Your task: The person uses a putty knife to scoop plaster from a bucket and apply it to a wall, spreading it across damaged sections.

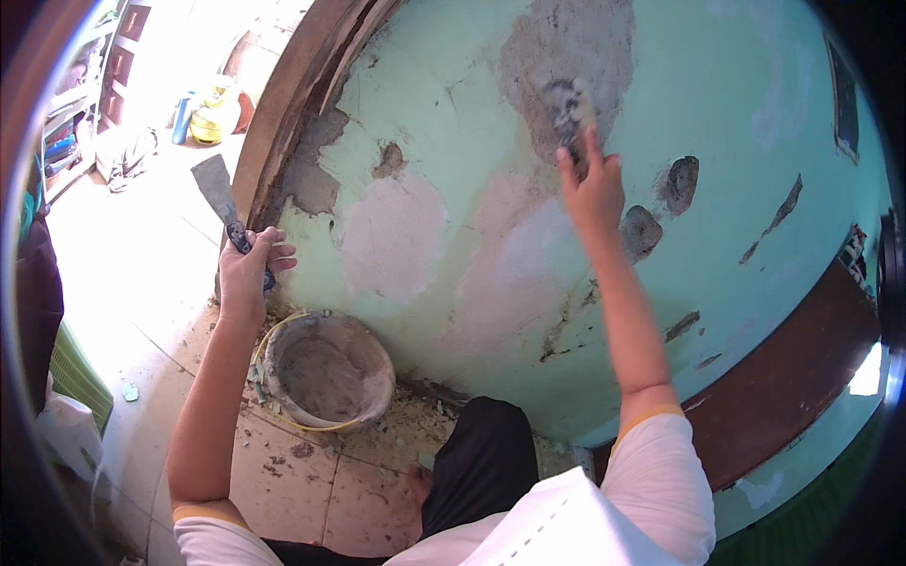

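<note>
My left hand (250, 274) is closed round the dark handle of a putty knife (215, 187). Its flat metal blade points up, beside the wooden door frame (274, 104). Higher up and to the right, my right hand (595, 193) grips a second tool (569, 108), probably another putty knife, smeared with pale filler and blurred by motion. That tool is at a rough grey patch (533, 57) on the light green wall (453, 123). Smoother pale patches (394, 236) lie lower on the wall. Below my left hand stands a bucket (274, 373) coated inside with grey plaster.
Crumbs and green paint chips (406, 436) litter the tiled floor (283, 500) around the bucket. Several gouges (642, 234) mark the wall to the right, above a brown panel (783, 377). Through the doorway are a yellow container (215, 118) and a blue cylinder (182, 118).
</note>
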{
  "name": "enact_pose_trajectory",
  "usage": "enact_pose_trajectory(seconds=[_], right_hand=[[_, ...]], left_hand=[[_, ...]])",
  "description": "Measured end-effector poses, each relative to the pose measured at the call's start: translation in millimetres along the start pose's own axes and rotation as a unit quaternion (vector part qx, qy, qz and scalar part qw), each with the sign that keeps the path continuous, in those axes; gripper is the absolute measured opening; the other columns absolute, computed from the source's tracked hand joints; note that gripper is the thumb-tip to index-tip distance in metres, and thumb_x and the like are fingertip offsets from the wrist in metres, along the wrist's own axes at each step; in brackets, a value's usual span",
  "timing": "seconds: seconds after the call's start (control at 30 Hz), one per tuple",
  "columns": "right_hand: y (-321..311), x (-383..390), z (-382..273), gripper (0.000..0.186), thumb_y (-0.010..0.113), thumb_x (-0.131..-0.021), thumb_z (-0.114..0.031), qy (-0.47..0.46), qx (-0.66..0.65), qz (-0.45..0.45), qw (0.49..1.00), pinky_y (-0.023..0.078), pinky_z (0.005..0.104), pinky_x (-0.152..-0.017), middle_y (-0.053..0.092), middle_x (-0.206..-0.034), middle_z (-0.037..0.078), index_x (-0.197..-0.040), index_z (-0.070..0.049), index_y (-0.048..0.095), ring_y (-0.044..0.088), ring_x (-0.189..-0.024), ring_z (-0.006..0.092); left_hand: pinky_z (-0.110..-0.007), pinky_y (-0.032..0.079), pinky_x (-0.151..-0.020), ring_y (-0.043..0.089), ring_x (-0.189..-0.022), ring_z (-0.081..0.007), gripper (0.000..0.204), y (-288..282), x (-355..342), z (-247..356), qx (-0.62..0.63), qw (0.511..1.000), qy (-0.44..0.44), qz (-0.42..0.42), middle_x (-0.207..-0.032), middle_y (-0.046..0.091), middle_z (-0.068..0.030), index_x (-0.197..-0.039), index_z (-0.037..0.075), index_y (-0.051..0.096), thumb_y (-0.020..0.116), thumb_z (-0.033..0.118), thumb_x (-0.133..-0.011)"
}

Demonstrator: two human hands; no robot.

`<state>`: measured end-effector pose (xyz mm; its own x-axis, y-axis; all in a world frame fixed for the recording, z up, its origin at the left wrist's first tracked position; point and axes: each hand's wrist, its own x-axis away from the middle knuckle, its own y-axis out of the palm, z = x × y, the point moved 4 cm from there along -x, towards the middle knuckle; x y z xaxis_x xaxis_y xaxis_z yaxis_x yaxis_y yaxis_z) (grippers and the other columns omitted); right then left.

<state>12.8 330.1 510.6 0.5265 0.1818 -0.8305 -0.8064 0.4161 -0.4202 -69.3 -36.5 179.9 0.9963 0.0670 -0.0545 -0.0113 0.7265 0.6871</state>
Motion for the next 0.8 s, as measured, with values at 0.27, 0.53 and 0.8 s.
enact_pose_trajectory(seconds=[0.27, 0.53, 0.8], right_hand=[[-28, -189, -11, 0.069, 0.055, -0.094, -0.061, -0.006, 0.050, 0.158, 0.986, 0.055, 0.0520, -0.079, 0.062, -0.106, 0.029, -0.146, -0.018, 0.050, 0.065, -0.098, 0.0446], [1, -66, 13, 0.064, 0.061, -0.094, -0.052, 0.023, 0.023, 0.053, 0.998, 0.055, 0.0530, -0.076, 0.062, -0.103, 0.027, -0.145, -0.017, 0.049, 0.065, -0.094, 0.0423], [-36, -165, 6, 0.070, 0.056, -0.094, -0.062, -0.020, 0.030, 0.176, 0.984, 0.055, 0.0491, -0.077, 0.061, -0.101, 0.027, -0.146, -0.017, 0.050, 0.064, -0.093, 0.0420]], left_hand=[[-0.037, 0.062, -0.068, 0.069, -0.080, -0.0235, 0.018, 8, 2, 9, -0.009, 1.000, 0.017, 0.002, -0.099, 0.067, -0.0164, -0.093, 0.003, 0.051, 0.066, 0.013, -0.096], [-0.037, 0.062, -0.068, 0.070, -0.079, -0.0238, 0.018, -1, 0, 3, -0.004, 1.000, 0.013, 0.006, -0.100, 0.067, -0.0161, -0.094, 0.003, 0.052, 0.066, 0.013, -0.096], [-0.036, 0.062, -0.068, 0.069, -0.079, -0.0229, 0.019, 0, 2, 4, -0.025, 0.999, 0.017, 0.012, -0.098, 0.067, -0.0148, -0.098, 0.002, 0.053, 0.067, 0.015, -0.096]])
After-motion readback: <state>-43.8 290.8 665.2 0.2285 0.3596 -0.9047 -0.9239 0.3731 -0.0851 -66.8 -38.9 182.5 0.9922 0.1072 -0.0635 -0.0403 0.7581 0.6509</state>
